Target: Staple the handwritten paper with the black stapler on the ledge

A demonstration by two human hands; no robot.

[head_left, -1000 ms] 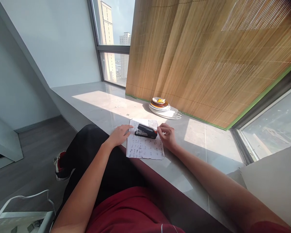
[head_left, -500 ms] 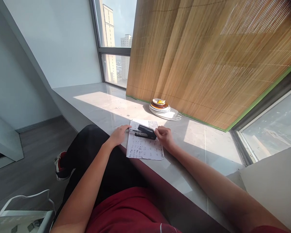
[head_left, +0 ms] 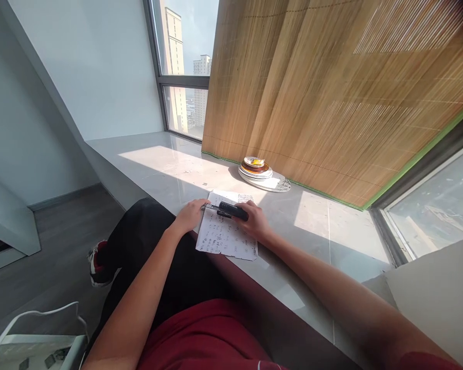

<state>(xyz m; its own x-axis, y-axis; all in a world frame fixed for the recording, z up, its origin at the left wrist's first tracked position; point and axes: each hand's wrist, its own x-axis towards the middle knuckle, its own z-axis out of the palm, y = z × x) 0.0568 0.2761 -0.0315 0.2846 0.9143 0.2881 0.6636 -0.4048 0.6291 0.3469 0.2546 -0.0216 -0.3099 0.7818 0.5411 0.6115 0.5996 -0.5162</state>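
A black stapler lies over a sheet of paper covered in handwriting. My right hand is wrapped round the stapler's right end. From its left end a thin metal part sticks out, and my left hand pinches the tip of it with closed fingers. The stapler's upper and lower arms look closer together at the left, with a small gap between them. The paper lies on the pale sill, its lower edge near the front edge of the sill.
Stacked plates with a small yellow thing on top stand behind the paper on the sill. A bamboo blind hangs behind them. My knee is left of the sill's front edge.
My right hand has closed further round the stapler, whose arms have come closer together. The paper has turned a little and its lower end has shifted left.
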